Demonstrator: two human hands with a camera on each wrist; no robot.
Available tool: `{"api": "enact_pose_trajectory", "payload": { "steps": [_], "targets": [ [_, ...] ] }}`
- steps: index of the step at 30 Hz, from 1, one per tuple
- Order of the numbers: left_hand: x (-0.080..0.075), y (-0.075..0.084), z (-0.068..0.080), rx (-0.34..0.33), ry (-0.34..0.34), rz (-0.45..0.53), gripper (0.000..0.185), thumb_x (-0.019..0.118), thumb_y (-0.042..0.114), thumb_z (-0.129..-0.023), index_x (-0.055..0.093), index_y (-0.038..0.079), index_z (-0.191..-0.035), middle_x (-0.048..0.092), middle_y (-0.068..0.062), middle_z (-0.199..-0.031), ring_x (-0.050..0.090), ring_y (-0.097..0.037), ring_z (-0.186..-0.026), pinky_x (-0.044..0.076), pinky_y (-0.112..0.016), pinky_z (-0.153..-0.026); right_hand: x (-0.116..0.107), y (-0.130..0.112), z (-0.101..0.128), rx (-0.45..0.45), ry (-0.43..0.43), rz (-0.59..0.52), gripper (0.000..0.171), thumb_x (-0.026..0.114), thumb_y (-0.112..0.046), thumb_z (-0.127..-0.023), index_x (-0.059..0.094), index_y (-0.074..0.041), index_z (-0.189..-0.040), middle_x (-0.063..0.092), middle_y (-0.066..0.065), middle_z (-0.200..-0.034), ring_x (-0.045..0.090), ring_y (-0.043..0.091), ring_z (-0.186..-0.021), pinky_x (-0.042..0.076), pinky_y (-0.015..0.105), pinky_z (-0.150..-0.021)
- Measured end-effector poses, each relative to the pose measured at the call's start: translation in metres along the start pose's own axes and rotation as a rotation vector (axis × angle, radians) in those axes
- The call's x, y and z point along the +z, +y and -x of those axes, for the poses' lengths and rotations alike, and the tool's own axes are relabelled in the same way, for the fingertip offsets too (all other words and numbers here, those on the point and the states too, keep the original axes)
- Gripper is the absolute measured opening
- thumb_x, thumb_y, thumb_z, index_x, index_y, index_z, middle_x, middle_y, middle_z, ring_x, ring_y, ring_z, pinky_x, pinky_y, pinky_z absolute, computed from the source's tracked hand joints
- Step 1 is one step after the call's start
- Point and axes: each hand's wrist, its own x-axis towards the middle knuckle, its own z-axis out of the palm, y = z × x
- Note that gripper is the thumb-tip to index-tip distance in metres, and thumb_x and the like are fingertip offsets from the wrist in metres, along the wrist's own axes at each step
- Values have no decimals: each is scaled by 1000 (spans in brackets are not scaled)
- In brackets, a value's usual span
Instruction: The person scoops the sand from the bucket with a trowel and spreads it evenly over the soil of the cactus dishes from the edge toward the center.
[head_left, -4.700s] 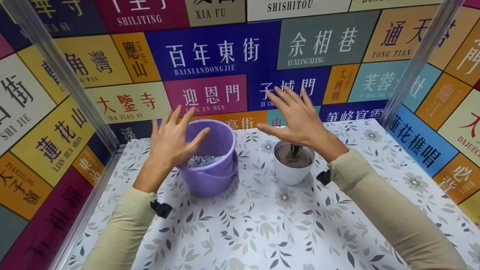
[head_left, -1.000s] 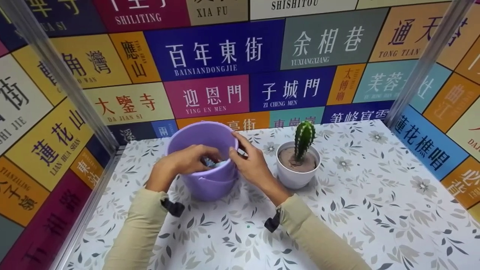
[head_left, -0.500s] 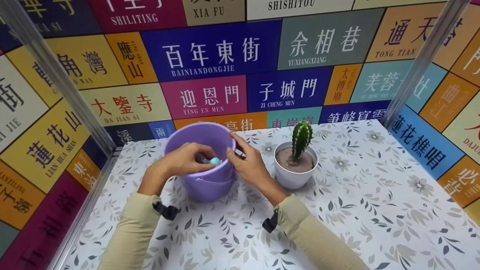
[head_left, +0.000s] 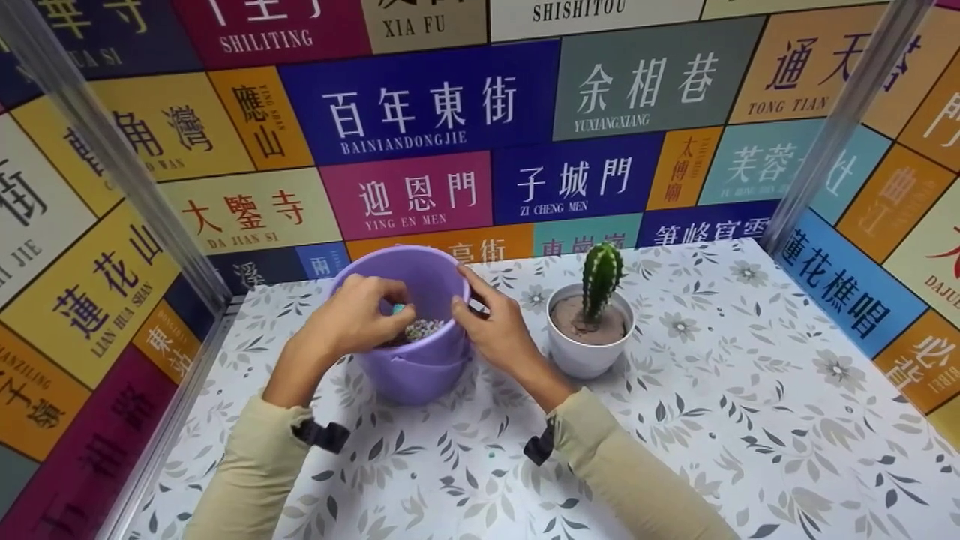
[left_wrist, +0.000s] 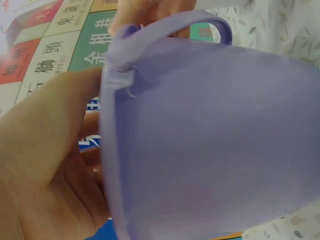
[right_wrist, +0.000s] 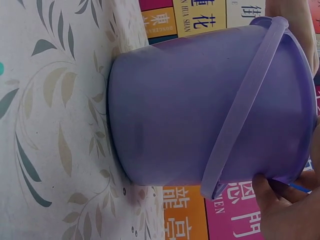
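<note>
Smooth, matt plastic is seen in the round lilac bucket point(head_left: 420, 360), glossy glazed white in the small round cactus pot point(head_left: 589, 358), printed sheeting on the leaf-patterned tabletop point(head_left: 712, 420), and brushed metal in the corner posts point(head_left: 840, 127).

Both arms wear long, loose sleeves of pale khaki-beige cloth, plain and unmarked, softly creased along their length. The left sleeve point(head_left: 247, 472) ends at a cuff toward 1 o'clock, where a small black strap clip point(head_left: 321, 434) juts out at the wrist. The right sleeve point(head_left: 637, 480) ends at a cuff toward 11 o'clock, with a matching black clip point(head_left: 538, 449). The left hand point(head_left: 352, 319) and right hand point(head_left: 495, 330) are bare, without rings or gloves.
</note>
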Motion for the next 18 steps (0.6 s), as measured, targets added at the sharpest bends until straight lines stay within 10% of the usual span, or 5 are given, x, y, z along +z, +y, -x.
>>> {"api": "enact_pose_trajectory", "payload": {
  "steps": [18],
  "targets": [
    [-22, -18, 28, 45, 4, -1, 24, 67, -3, -96, 74, 2, -119, 80, -17, -115, 79, -34, -102, 66, -48, -86, 0, 1, 0, 4, -12, -48, 60, 66, -22, -105, 50, -18, -163, 57, 19, -160, 60, 33, -146, 55, 31, -109]
  ]
}}
